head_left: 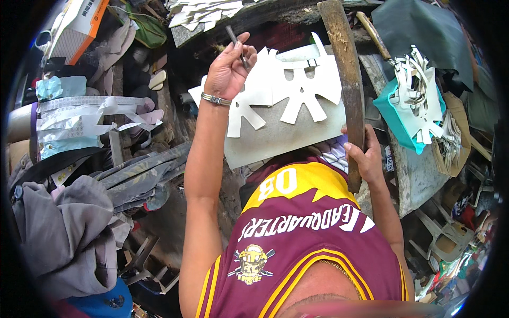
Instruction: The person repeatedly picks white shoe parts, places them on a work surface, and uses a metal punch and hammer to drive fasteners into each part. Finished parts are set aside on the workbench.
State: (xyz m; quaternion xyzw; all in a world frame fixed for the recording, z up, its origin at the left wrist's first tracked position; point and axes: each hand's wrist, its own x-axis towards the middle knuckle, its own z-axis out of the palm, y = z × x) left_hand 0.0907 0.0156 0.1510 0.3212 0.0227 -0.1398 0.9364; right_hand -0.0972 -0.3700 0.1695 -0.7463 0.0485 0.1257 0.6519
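Note:
My left hand (pixel 225 73) is raised over the work, its fingers closed around a short dark metal rod (pixel 231 36) that looks like a punch. Low at the right, my right hand (pixel 368 159) grips the lower end of a long, worn wooden club (pixel 343 58), which stretches away toward the far edge. Between the hands, a pale grey board (pixel 289 139) lies over my lap. On it rest white shoe-upper cutouts (pixel 306 87) with splayed strips, one with a small buckle. My left hand and wrist partly cover the cutout on the left.
White strips (pixel 208 11) are piled at the far edge. At right, a turquoise holder (pixel 398 119) carries more white cutouts, near a hammer-like wooden handle (pixel 373 35) and a dark sheet (pixel 424 32). Grey cloth (pixel 69 228) and printed strips (pixel 79 116) crowd the left side.

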